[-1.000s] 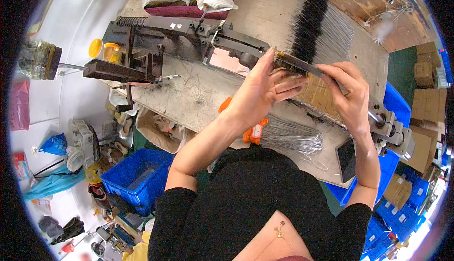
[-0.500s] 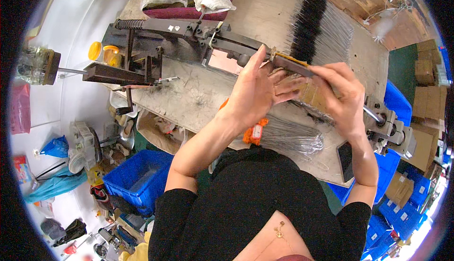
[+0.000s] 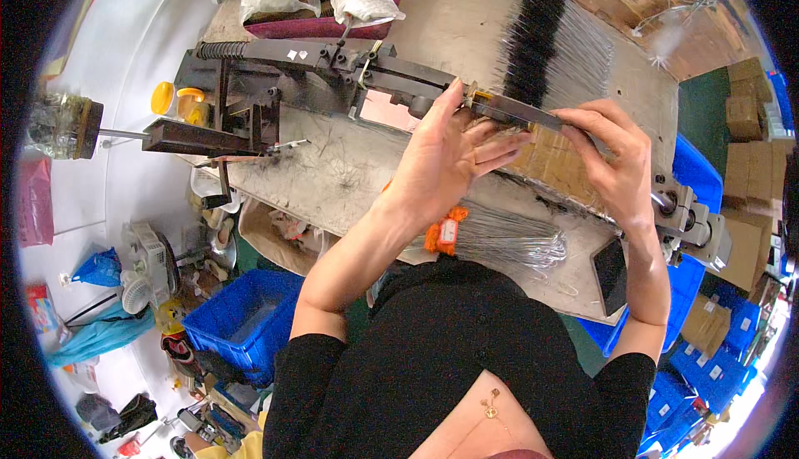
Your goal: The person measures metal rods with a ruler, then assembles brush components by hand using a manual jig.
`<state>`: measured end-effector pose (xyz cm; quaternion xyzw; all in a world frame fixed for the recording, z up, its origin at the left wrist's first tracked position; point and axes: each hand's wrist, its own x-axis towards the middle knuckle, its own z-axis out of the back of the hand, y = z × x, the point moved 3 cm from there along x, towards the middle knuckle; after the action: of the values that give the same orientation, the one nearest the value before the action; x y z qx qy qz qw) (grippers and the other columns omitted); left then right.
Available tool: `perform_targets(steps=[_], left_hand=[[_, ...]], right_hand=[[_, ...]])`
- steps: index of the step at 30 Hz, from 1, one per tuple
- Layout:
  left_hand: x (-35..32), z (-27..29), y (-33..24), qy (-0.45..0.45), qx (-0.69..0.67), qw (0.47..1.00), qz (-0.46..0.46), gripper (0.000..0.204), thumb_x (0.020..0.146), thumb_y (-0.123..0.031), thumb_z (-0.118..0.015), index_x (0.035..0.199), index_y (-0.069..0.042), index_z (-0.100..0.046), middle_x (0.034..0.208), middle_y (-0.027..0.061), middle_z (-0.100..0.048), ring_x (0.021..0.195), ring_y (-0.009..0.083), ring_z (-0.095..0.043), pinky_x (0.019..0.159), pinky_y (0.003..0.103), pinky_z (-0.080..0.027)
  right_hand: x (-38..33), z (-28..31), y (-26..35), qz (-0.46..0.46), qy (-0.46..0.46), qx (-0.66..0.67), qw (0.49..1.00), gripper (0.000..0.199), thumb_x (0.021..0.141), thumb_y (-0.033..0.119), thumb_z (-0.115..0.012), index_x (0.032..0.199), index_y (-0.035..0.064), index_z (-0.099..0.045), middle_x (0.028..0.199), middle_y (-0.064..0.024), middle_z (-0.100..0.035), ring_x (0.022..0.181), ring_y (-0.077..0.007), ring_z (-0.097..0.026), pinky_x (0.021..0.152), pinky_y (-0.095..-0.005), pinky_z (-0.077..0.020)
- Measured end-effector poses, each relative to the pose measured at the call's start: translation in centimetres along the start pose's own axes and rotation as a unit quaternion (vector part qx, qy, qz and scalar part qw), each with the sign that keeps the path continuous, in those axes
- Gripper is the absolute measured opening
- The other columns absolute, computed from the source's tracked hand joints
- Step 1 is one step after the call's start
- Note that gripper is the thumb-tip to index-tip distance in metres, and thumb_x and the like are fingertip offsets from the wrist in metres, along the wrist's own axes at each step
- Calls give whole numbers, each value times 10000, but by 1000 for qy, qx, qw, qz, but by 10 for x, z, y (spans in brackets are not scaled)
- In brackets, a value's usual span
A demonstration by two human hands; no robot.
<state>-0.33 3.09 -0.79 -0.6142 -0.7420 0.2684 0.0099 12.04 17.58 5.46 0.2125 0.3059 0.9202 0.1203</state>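
Observation:
A long dark metal hand machine [image 3: 333, 64] lies across the bench in front of me. My left hand [image 3: 437, 147] is palm up beside its right end, fingers stretched and apart, thumb against the metal. From that end a narrow dark metal bar [image 3: 520, 112] reaches right. My right hand [image 3: 614, 155] pinches the bar's outer end between thumb and fingers; any thin wire there is too small to tell. Beyond the bar lies a row of wire brushes with black bristles [image 3: 533, 43] and silvery wire stems [image 3: 583, 55]. Nearer me is a bundle of bare wires [image 3: 516, 238] with an orange tie [image 3: 446, 231].
At the right bench edge sits a metal clamp-like fitting [image 3: 691, 226], with a flat black object [image 3: 610, 272] nearby. A maroon tray [image 3: 291, 30] with white bags is at the back. Yellow-lidded jars [image 3: 164, 99] stand left. A blue crate [image 3: 241, 322] is on the floor.
My right hand has shifted slightly right along the bar, and more of the bar's dark side shows. The left hand stays by the machine, fingers spread. The whole view has shifted a little.

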Motion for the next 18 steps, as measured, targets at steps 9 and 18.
perform_targets(steps=[9, 18], left_hand=[[0, -2, -1, -2, 10, 1000, 0, 571, 984, -523, -367, 1345, -82, -399, 1324, 136, -495, 1183, 303, -543, 1071, 429, -353], [1, 1, -1, -14, 10, 1000, -7, 644, 967, -530, -387, 1354, -16, -402, 1349, 200, -483, 1224, 361, -511, 1097, 469, -337]], right_hand=[[-2, -5, -9, 4, 6, 1, 1000, 248, 759, -28, -636, 995, 26, -691, 919, -130, -650, 859, -288, -642, 761, -340, -505], [-11, 1, -6, 42, -68, 77, 994, 355, 709, -48, -651, 1056, 22, -621, 969, -141, -628, 862, -318, -632, 762, -371, -511]])
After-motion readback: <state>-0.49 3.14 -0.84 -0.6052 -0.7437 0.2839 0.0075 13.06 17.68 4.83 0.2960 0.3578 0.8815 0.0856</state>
